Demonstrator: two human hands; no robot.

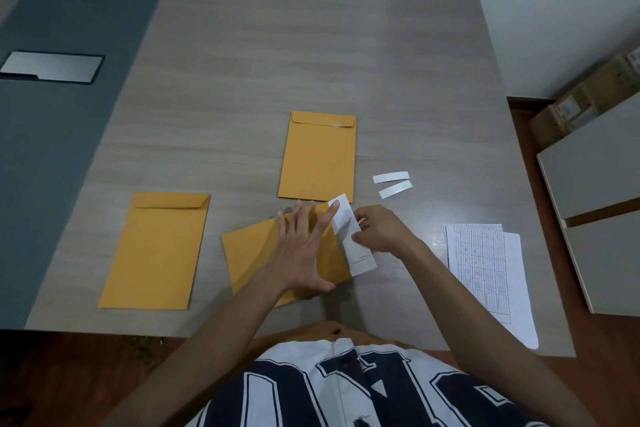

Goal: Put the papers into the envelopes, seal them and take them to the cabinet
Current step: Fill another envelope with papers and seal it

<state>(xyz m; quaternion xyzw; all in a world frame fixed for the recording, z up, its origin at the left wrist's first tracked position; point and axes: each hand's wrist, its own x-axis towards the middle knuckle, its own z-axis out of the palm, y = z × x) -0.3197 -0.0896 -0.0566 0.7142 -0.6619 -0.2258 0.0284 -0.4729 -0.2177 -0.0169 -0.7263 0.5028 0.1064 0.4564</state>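
Envelope in work (256, 253): it lies tilted on the table (277, 45) right in front of you, mouth toward your right, between your two hands.
Folded paper (353, 243): white, partly inside that envelope's mouth, the rest sticking out to the right.
Your left hand (304, 250): flat on the envelope with fingers spread apart, one fingertip touching the paper's top edge.
Your right hand (381, 232): fingers closed on the paper's right edge, pinching it.
Far envelope (317, 156): upright just beyond your hands, flap folded down.
Left envelope (156, 250): well to your left, near the table's front edge, flap also down.
White strips (393, 184): two, side by side, just right of the far envelope.
Printed sheets (488, 274): a loose stack at your right, near the table's edge, under your right forearm.
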